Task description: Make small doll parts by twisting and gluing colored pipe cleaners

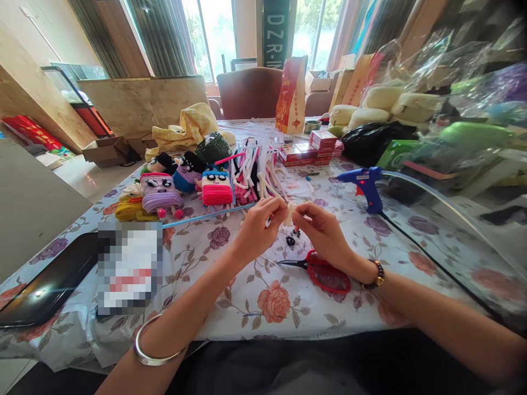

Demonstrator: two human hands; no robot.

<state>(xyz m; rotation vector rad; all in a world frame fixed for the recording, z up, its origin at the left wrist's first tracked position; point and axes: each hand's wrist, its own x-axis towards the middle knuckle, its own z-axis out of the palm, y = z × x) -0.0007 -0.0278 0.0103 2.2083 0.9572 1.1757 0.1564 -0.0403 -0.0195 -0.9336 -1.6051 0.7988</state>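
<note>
My left hand [259, 225] and my right hand [323, 230] meet above the flowered tablecloth [272, 296]. Both pinch a small cream-white fuzzy piece [289, 214] between their fingertips. A red bit shows by my left fingers. Under the hands lie small black bits [291, 239]. Red-handled scissors [325, 272] rest just below my right wrist. A long blue stem [201, 218] lies left of my left hand. Behind the hands is a heap of white and pink fuzzy stems [255, 170].
Several small fuzzy dolls [216, 186] stand at the middle left. A blue glue gun [364, 184] with a black cord sits to the right. A dark tablet [45, 282] lies at the left edge. Red boxes [313, 148], a red bag [292, 96] and plastic-wrapped goods crowd the back and right.
</note>
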